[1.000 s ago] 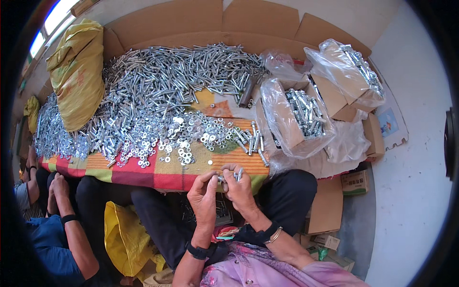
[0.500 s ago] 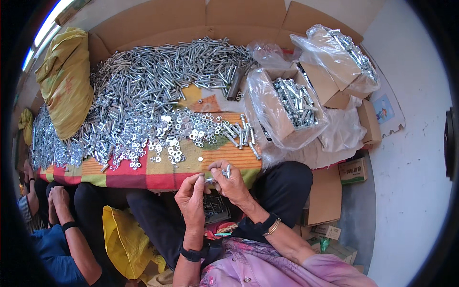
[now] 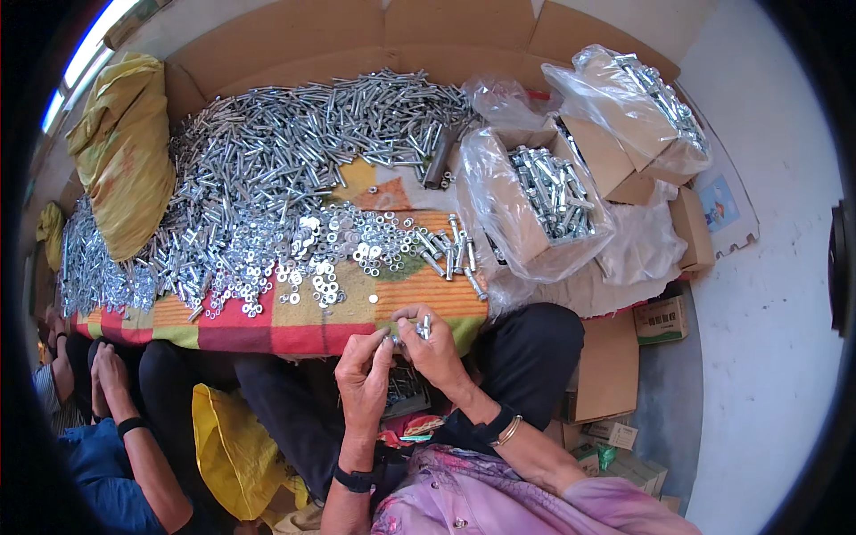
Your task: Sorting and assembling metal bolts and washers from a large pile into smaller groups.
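Close together at the table's front edge, my two hands work on small metal hardware. My right hand (image 3: 434, 355) is closed round a silver bolt (image 3: 425, 326) whose end sticks up past the fingers. The fingers of my left hand (image 3: 364, 370) pinch the end of a small silver piece between the hands; the fingertips hide most of it, so I cannot tell if it is a nut or a bolt end. Beyond my hands lie loose washers and nuts (image 3: 326, 290), and a small group of bolts with fitted parts (image 3: 456, 254).
A large heap of bolts (image 3: 303, 134) covers the cloth-topped table (image 3: 259, 337). At the right stand plastic-lined cartons (image 3: 513, 201) holding bolts. A yellow sack (image 3: 125, 160) lies at the left. Another person's hands (image 3: 109, 374) rest at the lower left, near a yellow bag (image 3: 227, 455).
My left hand has shifted slightly to the right, closer to my right hand. My right hand stays nearly in place with the bolt.
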